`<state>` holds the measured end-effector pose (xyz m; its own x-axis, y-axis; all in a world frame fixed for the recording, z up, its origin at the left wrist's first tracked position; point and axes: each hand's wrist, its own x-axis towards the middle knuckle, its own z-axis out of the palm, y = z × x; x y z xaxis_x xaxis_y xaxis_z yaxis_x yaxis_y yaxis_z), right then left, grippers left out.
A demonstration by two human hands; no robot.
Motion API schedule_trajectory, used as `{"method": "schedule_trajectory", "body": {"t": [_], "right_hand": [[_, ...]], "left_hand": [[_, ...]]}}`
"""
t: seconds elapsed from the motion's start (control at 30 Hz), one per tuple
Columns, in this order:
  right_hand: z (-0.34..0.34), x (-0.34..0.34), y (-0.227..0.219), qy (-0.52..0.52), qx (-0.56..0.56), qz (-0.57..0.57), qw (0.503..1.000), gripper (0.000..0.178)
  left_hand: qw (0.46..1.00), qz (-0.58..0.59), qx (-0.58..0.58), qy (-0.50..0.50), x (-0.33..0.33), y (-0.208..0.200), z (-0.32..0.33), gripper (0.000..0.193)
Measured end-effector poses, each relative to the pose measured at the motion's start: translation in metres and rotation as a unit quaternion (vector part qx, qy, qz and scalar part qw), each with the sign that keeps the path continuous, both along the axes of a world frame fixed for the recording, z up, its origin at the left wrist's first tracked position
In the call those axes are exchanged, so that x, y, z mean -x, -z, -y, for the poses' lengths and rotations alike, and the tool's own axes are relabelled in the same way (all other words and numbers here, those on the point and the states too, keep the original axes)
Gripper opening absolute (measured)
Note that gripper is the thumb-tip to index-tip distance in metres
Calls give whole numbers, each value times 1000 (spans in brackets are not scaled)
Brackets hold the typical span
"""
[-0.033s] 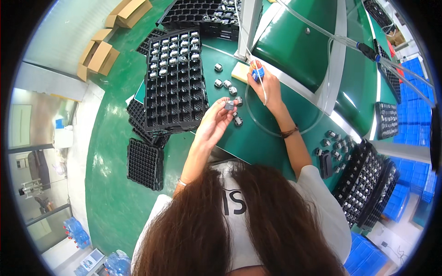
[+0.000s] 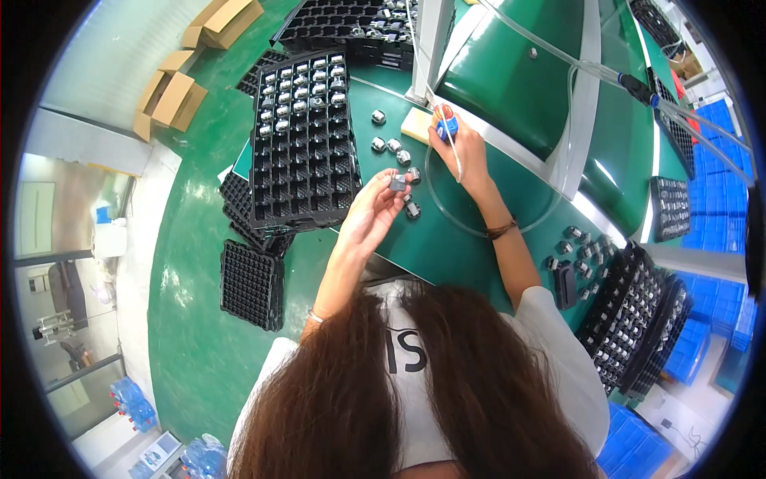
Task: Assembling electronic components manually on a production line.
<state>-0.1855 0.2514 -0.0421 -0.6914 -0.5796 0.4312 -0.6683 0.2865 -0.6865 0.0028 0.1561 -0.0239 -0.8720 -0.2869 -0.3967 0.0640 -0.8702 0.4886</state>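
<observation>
My left hand [image 2: 373,209] pinches a small grey metal part [image 2: 397,183] between thumb and fingers, above the green worktop [image 2: 459,267]. My right hand [image 2: 467,152] is wrapped round a small blue and orange hand tool [image 2: 447,124], with a thin white tube running along it; its exact kind I cannot make out. Between the hands and the black tray lie several loose metal parts [image 2: 378,144], some close to my left fingertips. To the left, the black compartment tray [image 2: 307,172] has similar parts in its far pockets; its near pockets are bare.
A yellow block [image 2: 416,125] lies beside the white frame by my right hand. Beyond it runs a green conveyor belt [image 2: 503,80]. A clear hose [image 2: 523,233] loops round my right forearm. More loose parts [image 2: 586,251] and filled black trays [image 2: 630,319] stand at the right.
</observation>
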Motion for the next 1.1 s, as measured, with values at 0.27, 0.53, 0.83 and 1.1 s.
{"method": "schedule_trajectory", "body": {"t": [0.27,0.53,0.83,1.1], "right_hand": [[1,1,0,-1,15,-4,1000,26],[-2,3,3,4,-2,2,1000,35],[-1,5,8,9,6,14,1000,25],[-8,0,-12,-133,150,467,861,26]], "left_hand": [[1000,8,-4,-6,-2,-1,-1,21],[1000,8,-9,-5,-3,0,-3,22],[1000,24,-13,-9,0,0,-6,22],[951,81,298,-25,25,0,-11,35]]}}
